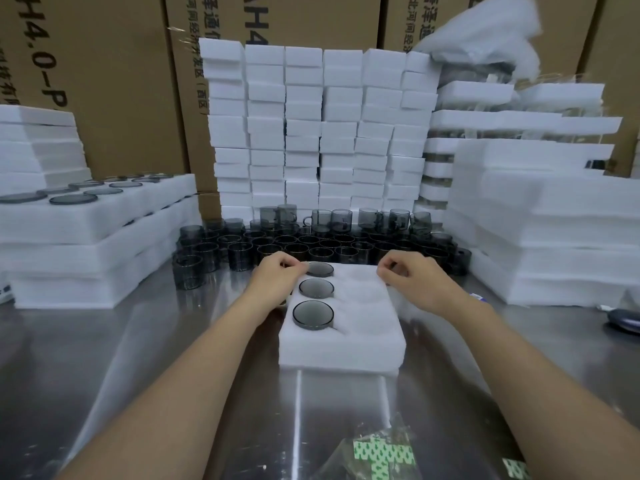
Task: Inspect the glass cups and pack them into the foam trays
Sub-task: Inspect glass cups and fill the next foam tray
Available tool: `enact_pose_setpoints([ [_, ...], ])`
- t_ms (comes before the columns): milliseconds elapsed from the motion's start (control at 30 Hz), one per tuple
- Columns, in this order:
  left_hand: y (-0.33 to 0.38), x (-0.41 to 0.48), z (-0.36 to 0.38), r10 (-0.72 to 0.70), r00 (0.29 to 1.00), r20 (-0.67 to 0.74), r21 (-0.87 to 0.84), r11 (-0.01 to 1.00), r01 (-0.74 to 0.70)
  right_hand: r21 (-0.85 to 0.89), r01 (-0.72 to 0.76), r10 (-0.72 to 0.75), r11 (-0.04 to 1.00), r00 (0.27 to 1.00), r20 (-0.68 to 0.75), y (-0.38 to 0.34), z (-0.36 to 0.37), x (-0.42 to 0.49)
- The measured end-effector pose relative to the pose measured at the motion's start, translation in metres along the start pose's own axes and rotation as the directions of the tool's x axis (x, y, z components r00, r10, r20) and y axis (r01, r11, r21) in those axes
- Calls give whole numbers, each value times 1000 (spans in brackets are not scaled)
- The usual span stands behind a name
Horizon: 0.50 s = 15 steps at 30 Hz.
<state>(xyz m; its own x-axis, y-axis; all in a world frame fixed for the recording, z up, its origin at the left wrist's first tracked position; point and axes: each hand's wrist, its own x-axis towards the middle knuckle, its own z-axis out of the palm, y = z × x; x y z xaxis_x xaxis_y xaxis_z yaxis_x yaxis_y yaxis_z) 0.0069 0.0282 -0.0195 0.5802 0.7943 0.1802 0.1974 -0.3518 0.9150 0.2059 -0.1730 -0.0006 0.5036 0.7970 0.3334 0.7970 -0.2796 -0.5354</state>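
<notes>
Our two hands at the far end of a foam tray point(343, 344) on a steel bench point(138, 358).

We see cardboard cartons point(114, 81) and white foam stacks point(311, 133) filling the top, loose smoky glass cups point(277, 244) mid-frame, and the tray at centre with three cups point(313, 315) sunk in its left column. Our left hand point(277, 277) and right hand point(412, 277) each have a curled grip at the tray's far edge; we cannot tell what they pinch.

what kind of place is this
Most likely a packing station in a glassware warehouse or factory. Stacks of white foam trays stand against printed cardboard cartons, dozens of smoked glass cups crowd a steel table, and a half-filled foam tray sits between both hands.
</notes>
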Motion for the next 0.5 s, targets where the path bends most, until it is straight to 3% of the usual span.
enact_pose_setpoints([
  [500, -7, 3, 4, 62, 998, 19, 129, 990, -64, 89, -9, 10, 996, 1000, -14, 6, 27, 7],
])
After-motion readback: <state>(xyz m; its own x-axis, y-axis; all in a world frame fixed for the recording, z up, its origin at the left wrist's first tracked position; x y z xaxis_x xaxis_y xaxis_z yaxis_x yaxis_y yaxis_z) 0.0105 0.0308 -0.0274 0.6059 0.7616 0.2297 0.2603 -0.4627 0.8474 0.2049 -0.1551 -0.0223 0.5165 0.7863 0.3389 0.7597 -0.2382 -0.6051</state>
